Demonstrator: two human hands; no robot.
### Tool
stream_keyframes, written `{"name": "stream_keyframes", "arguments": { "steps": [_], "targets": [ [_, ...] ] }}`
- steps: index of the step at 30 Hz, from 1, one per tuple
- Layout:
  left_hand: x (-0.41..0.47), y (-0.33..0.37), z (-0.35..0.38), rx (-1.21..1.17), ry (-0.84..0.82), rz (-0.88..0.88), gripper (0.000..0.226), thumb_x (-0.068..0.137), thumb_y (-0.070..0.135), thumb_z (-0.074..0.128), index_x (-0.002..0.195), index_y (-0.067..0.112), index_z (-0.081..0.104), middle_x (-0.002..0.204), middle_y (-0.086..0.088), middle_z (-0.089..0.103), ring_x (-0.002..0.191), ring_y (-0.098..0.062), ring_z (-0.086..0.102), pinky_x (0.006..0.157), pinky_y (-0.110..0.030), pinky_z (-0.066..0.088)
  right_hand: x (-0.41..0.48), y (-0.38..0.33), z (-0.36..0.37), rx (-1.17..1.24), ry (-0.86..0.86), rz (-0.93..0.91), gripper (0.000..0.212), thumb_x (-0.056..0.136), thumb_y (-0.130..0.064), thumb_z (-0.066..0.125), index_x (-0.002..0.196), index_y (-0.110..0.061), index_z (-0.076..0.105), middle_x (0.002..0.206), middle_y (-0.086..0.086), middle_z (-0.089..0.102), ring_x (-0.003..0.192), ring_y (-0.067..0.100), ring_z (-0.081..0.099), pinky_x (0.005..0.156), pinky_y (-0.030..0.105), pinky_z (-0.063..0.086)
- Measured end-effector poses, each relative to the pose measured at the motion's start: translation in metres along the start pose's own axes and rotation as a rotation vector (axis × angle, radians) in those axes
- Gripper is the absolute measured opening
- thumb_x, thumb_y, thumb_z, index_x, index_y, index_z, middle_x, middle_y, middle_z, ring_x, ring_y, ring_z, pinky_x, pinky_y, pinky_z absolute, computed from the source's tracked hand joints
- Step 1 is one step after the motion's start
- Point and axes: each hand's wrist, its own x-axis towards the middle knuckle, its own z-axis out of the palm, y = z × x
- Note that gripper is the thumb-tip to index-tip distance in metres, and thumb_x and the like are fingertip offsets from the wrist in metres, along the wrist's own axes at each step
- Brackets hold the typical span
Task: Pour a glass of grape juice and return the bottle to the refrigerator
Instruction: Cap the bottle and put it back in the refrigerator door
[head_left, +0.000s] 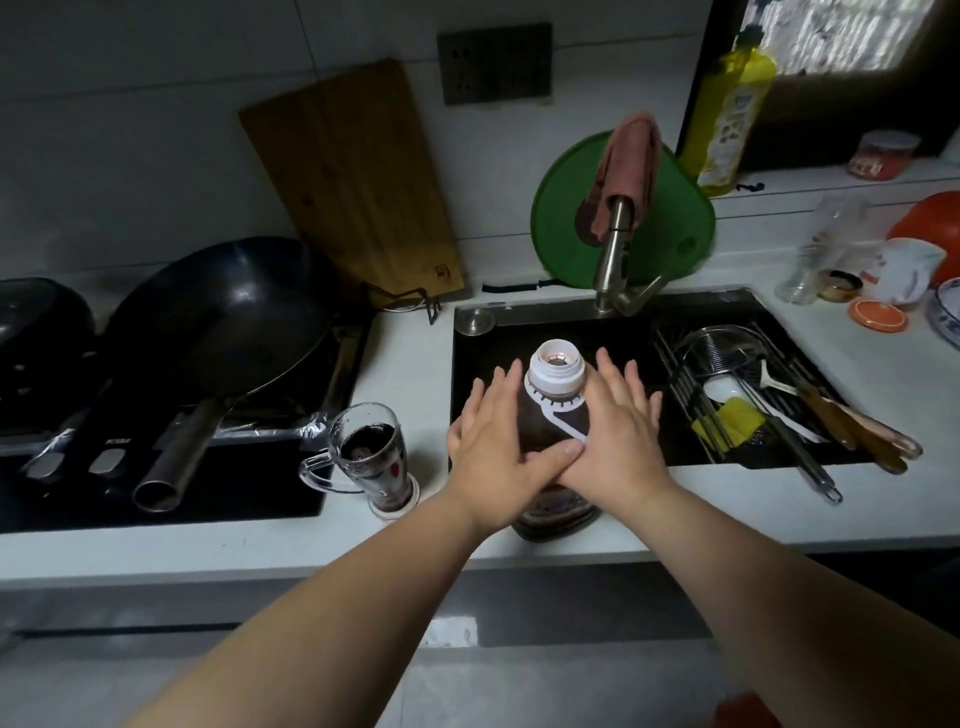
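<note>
Standing upright near the front edge of the white bench (405, 364), the juice bottle (540, 421) holds dark liquid, and its white neck is uncapped, so the mouth shows from above. Both hands flank it with straight, spread fingers and grasp nothing. The left hand (491, 447) lies flat against the bottle's 9 o'clock side. The right hand (615, 441) lies flat against its 3 o'clock side. The left thumb reaches across the front of the bottle and touches the right hand near its thumb.

At 9 o'clock from the bottle, just beside the left hand, a handled glass (371, 457) stands on a small coaster (395, 512), filled most of the way with dark juice. At 12 o'clock lies the black sink (613, 332). Its tap (615, 244) has a pinkish cloth (626, 156) draped over it. A wire rack (727, 364) with utensils sits in the sink at 3 o'clock. A black wok (223, 317) rests on the stove at 10 o'clock.
</note>
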Motion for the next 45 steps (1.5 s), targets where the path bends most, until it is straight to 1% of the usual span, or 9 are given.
{"name": "stream_keyframes", "arguments": {
  "steps": [5,10,15,20,25,31,37,41,45],
  "targets": [
    [-0.027,-0.046,-0.013,0.159,-0.102,-0.051,0.096,0.075,0.076,0.037,0.153,0.035,-0.003,0.163,0.005,0.007,0.148,-0.013,-0.003,0.115,-0.044,0.002,-0.001,0.0,0.003,-0.03,0.022,-0.005,0.119,0.055,-0.066,0.079,0.151,-0.022,0.025,0.163,0.001,0.009,0.15,0.026,-0.003,0.118,0.052,-0.004],
    [-0.023,-0.084,-0.002,0.624,-0.35,-0.122,0.091,0.084,0.037,0.052,0.153,0.026,-0.006,0.161,-0.006,0.016,0.143,-0.027,0.021,0.116,-0.05,0.01,-0.003,0.004,0.008,-0.016,0.066,-0.016,0.116,0.053,-0.066,0.079,0.149,-0.021,0.03,0.162,0.001,0.014,0.15,0.026,0.003,0.119,0.052,-0.002],
    [-0.015,-0.088,0.018,0.864,-0.51,-0.119,0.089,0.084,0.016,0.053,0.154,0.024,-0.003,0.16,-0.01,0.016,0.141,-0.032,0.026,0.115,-0.055,0.006,-0.004,0.005,0.009,0.001,0.067,-0.026,0.115,0.054,-0.064,0.08,0.149,-0.021,0.031,0.162,0.0,0.013,0.15,0.026,0.004,0.118,0.052,-0.003],
    [-0.01,-0.089,0.031,0.969,-0.521,-0.118,0.08,0.086,0.009,0.051,0.153,0.02,0.01,0.147,-0.011,0.039,0.133,-0.034,0.038,0.113,-0.056,0.01,-0.004,0.008,0.009,0.023,0.079,-0.037,0.113,0.055,-0.064,0.079,0.148,-0.022,0.031,0.162,-0.002,0.013,0.15,0.024,0.005,0.119,0.051,-0.004],
    [-0.011,-0.094,0.034,1.009,-0.491,-0.103,0.072,0.086,0.007,0.052,0.149,0.018,0.02,0.141,-0.012,0.045,0.128,-0.034,0.042,0.111,-0.055,0.016,-0.005,0.01,0.012,0.034,0.091,-0.037,0.112,0.055,-0.066,0.077,0.148,-0.025,0.03,0.162,-0.004,0.013,0.15,0.023,0.008,0.118,0.05,-0.004],
    [-0.007,-0.096,0.032,1.1,-0.515,-0.035,0.043,0.092,0.01,0.046,0.134,0.01,0.04,0.134,-0.012,0.052,0.124,-0.029,0.049,0.107,-0.045,0.021,-0.006,0.01,0.013,0.04,0.108,-0.042,0.112,0.054,-0.064,0.078,0.148,-0.025,0.031,0.161,-0.004,0.015,0.149,0.022,0.013,0.118,0.05,-0.003],
    [-0.009,-0.083,0.017,1.015,-0.368,0.055,0.035,0.088,0.004,0.046,0.123,0.009,0.048,0.121,-0.011,0.052,0.112,-0.032,0.053,0.095,-0.041,0.033,-0.007,0.008,0.013,0.048,0.119,-0.036,0.112,0.053,-0.064,0.078,0.148,-0.025,0.031,0.161,-0.003,0.018,0.148,0.024,0.017,0.118,0.052,-0.001],
    [-0.011,-0.068,-0.009,0.745,-0.136,0.063,0.033,0.079,0.006,0.053,0.111,0.013,0.054,0.11,-0.009,0.05,0.1,-0.032,0.053,0.088,-0.037,0.036,-0.008,0.007,0.011,0.028,0.116,-0.018,0.113,0.053,-0.061,0.08,0.148,-0.024,0.031,0.16,-0.002,0.019,0.148,0.024,0.018,0.119,0.054,0.0],
    [-0.017,-0.058,-0.042,0.449,0.132,0.087,0.036,0.067,0.003,0.052,0.1,0.003,0.066,0.093,-0.016,0.054,0.073,-0.04,0.056,0.07,-0.04,0.046,-0.01,0.002,0.009,0.004,0.109,0.003,0.113,0.053,-0.057,0.083,0.147,-0.022,0.033,0.159,0.001,0.023,0.146,0.026,0.021,0.119,0.056,0.003]
  ]
}}
